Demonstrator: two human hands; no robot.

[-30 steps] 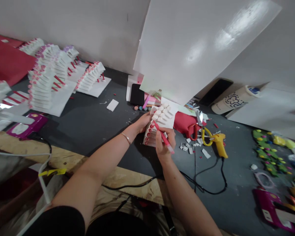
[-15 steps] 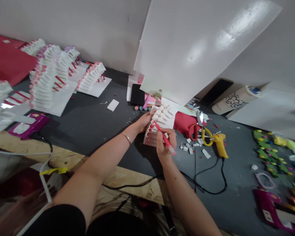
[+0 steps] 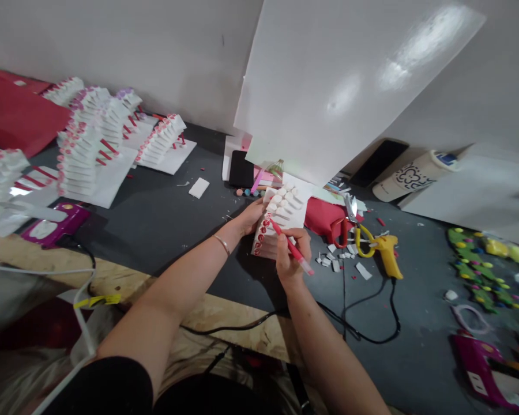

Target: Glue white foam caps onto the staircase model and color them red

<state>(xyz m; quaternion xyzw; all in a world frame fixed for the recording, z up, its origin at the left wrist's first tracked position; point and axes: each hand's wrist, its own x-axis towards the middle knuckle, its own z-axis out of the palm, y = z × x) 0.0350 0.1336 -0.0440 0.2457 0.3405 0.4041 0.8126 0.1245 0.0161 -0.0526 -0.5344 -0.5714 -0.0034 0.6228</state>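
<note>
A white craft model (image 3: 281,214) with rows of round-ended white tabs stands tilted at the middle of the table. Several of its nearer tabs carry red markings; the farther ones are plain white. My left hand (image 3: 253,215) grips the model's left side, its fingertips partly hidden behind it. Pinched in my right hand (image 3: 289,256) is a red felt-tip marker (image 3: 304,263), its tip at the red-marked row of tabs. I cannot tell whether the tip touches.
Scissors (image 3: 363,239), a yellow glue gun (image 3: 387,253) with a black cord, red sheet (image 3: 320,219) and white scraps (image 3: 335,262) lie to the right. Similar finished-looking models (image 3: 80,167) stand at left. Behind leans a large white board (image 3: 328,69); a cup (image 3: 410,176) lies tilted nearby.
The marker's tip has shifted slightly toward me along the model, and its back end has swung a little right. My left hand keeps its hold on the model.
</note>
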